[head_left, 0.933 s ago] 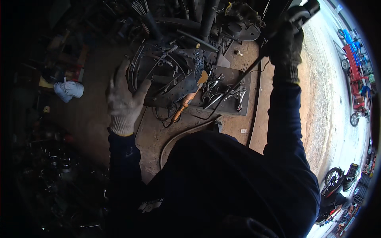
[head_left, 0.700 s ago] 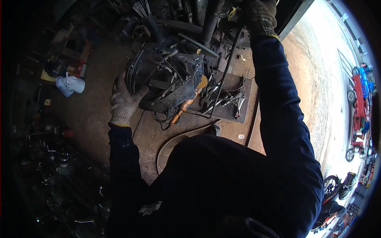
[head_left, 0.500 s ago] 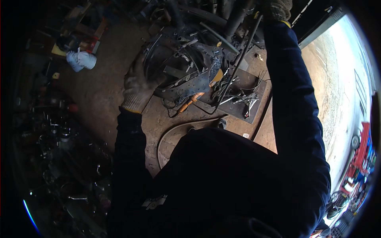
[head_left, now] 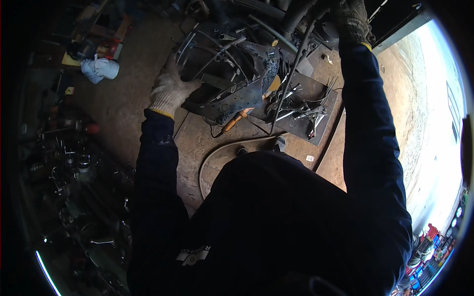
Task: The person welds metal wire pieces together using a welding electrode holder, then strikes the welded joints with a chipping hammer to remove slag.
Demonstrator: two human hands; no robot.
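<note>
White-gloved, the left hand [head_left: 170,92] is spread open against the nine o'clock rim of the dark metal frame [head_left: 229,74], apparently steadying it, while a thin rod [head_left: 291,74] is gripped at one o'clock by the right hand [head_left: 351,20].

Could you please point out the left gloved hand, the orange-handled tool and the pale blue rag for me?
left hand [head_left: 169,93], head view, back of the white glove.
orange-handled tool [head_left: 235,120], head view, middle of its handle.
pale blue rag [head_left: 100,69], head view, its bunched middle.
</note>
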